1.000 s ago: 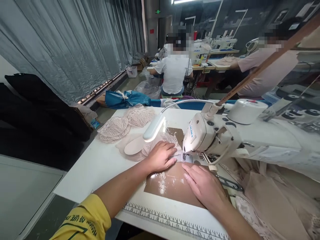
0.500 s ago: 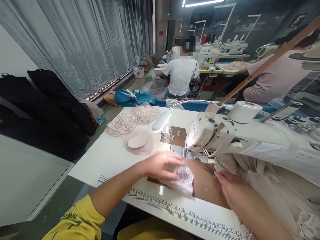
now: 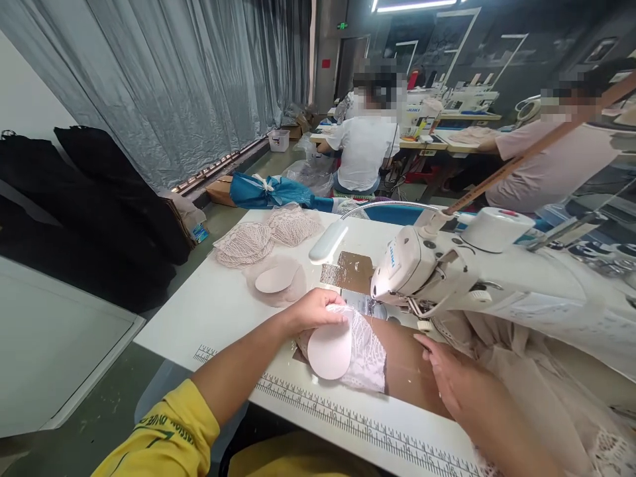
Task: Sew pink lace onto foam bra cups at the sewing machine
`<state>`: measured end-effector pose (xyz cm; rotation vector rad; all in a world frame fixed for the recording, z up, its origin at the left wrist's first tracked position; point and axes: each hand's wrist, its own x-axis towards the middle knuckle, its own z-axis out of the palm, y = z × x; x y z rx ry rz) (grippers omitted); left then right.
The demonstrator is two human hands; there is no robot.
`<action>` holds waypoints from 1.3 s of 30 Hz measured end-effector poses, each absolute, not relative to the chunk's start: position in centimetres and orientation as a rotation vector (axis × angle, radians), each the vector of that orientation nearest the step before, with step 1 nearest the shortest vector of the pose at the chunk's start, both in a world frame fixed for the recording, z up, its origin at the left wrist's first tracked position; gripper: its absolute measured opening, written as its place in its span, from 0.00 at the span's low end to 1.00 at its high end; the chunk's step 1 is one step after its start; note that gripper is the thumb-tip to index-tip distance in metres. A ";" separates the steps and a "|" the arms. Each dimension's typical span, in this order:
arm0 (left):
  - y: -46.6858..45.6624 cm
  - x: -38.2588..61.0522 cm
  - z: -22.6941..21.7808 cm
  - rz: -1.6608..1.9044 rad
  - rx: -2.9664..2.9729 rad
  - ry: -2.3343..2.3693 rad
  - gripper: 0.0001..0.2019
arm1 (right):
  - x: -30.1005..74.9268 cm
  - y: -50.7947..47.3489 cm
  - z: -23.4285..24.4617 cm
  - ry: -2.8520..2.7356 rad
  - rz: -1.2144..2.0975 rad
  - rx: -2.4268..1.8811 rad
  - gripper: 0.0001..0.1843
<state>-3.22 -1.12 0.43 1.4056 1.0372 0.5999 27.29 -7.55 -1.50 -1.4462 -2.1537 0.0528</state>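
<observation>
White surface point(image 3: 183, 324), a ruler scale point(image 3: 348, 419) along its near edge, sewing machine point(image 3: 405, 258) on the right with a lit lamp point(image 3: 328, 242) on a bent metal neck beside it. Two lace cups point(image 3: 243, 244) lie side by side at the far left; nearer, a sheer piece point(image 3: 252, 285) with a pale oval on it. Brown sheet point(image 3: 405, 361) flat before the needle, a smaller brown patch point(image 3: 358, 273) behind. Beige cloth point(image 3: 531, 364) heaped under the machine arm and spilling to the right. Room: grey curtain point(image 3: 173, 86) down the left side, black bundles point(image 3: 116, 192) leaning below it, a blue bundle point(image 3: 271, 191) on the floor past the surface. Beyond, a co-worker in white point(image 3: 365, 152) sits facing away at another machine; a second, in pale pink point(image 3: 551, 162), sits farther right. Left hand point(image 3: 320, 311) closed, thumb and fingers pinching the top of a lace piece point(image 3: 368, 358); its smooth pale pad point(image 3: 329, 352) faces up, the lace spread to the right over the brown sheet, near the surface's front edge. Right hand point(image 3: 444, 371) over the sheet's right side, near the beige cloth, fingers close together; cannot tell whether it grips anything.
</observation>
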 end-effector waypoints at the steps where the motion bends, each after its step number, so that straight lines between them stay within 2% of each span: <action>1: -1.3 -3.2 0.5 0.603 1.364 1.012 0.20 | 26.6 -7.8 -1.0 -2.187 0.170 -1.430 0.18; 7: -2.1 -3.4 2.3 0.525 1.196 0.787 0.18 | 21.7 -7.7 2.6 -2.148 0.634 -1.422 0.22; 17: -2.2 -3.6 2.0 0.405 1.297 0.713 0.19 | 18.8 -6.7 2.9 -1.962 1.113 -1.299 0.18; 30: -2.3 -3.1 2.1 0.377 1.297 0.688 0.16 | 18.7 -6.5 2.0 -1.923 1.164 -1.290 0.17; 39: -2.3 -2.7 1.1 0.298 1.368 0.743 0.19 | 18.3 -6.5 2.0 -1.896 1.264 -1.282 0.16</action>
